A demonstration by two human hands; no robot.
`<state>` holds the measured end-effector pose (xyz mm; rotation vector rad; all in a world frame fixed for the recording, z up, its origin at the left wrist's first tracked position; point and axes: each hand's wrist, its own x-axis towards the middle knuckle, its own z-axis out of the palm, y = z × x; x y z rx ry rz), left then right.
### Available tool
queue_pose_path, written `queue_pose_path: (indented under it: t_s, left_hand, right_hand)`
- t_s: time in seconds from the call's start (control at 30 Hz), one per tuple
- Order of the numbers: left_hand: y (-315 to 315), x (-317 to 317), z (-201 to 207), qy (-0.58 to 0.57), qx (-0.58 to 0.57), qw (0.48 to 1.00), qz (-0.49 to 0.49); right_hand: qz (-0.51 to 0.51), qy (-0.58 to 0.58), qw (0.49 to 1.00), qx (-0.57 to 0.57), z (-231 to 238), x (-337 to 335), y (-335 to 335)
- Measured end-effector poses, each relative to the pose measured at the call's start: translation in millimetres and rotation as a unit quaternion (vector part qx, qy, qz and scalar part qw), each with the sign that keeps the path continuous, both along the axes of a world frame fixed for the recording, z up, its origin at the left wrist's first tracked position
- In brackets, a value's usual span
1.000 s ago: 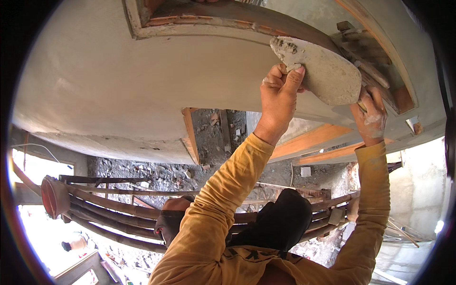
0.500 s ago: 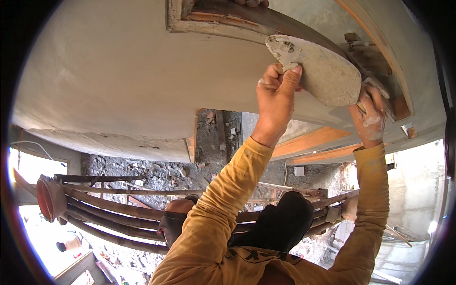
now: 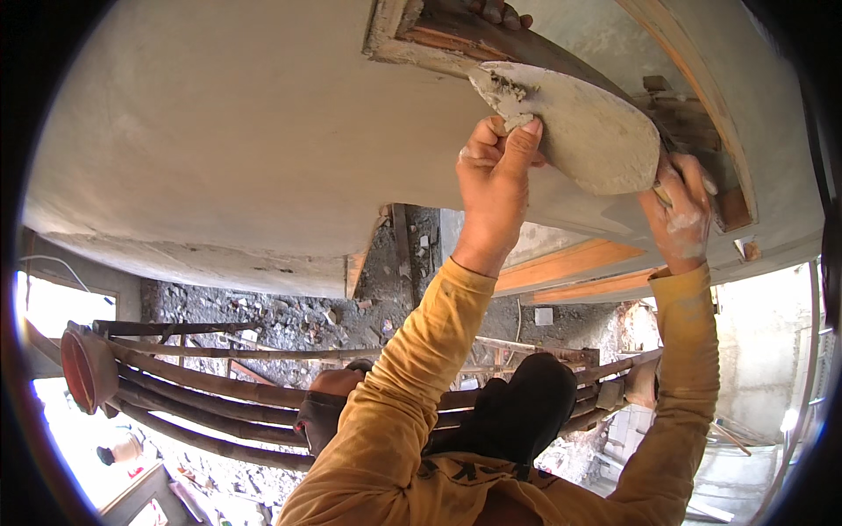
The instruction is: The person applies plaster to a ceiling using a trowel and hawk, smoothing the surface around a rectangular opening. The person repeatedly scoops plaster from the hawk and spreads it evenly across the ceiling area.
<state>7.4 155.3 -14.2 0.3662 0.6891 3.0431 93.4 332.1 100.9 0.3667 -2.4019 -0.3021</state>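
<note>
A trowel (image 3: 601, 131) with a broad, rounded blade smeared in grey mortar lies against the lower edge of a window-like opening's wooden frame (image 3: 438, 42). Its handle end is in my right hand (image 3: 682, 215), closed, the handle itself mostly hidden by my fingers. My left hand (image 3: 493, 188) pinches the blade's lower edge near the tip, thumb in front. A small lump of mortar (image 3: 519, 121) sits right at that thumb, and darker mortar clings to the tip. How the fingers behind the blade lie is hidden.
Another person's fingers (image 3: 502, 12) rest on the frame at the top. Smooth plastered wall (image 3: 237, 149) spreads to the left. Below are bamboo poles (image 3: 210, 394), a reddish bucket (image 3: 88, 368) and rubble-strewn ground (image 3: 289, 311). Orange-brown boards (image 3: 570, 259) lie under my hands.
The frame's corner has shifted right in the picture, while the trowel tip and my left hand sit slightly farther left. Both hands keep their grip. More of the other person's fingers shows.
</note>
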Motion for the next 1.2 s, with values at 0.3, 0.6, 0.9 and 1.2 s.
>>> queue_pose_path:
  t_s: [0.3,0.6,0.9,1.2]
  left_hand:
    - [-19.8,-5.4,2.8,-0.007,0.018,1.0,0.007]
    - [-27.1,-7.1,4.6,-0.011,0.021,1.0,-0.004]
    - [-15.4,0.6,3.0,-0.001,0.051,0.999,-0.009]
    - [-34.2,-11.4,4.7,0.002,0.061,0.998,0.027]
  right_hand:
    - [0.003,-0.005,1.0,0.014,4.5,-10.7,-15.6]
    - [-0.001,-0.005,1.0,0.021,10.9,-11.9,-28.6]
    - [-0.009,0.005,0.999,0.044,7.5,4.1,-21.7]
    - [0.001,0.003,1.0,0.006,11.0,-12.6,-54.3]
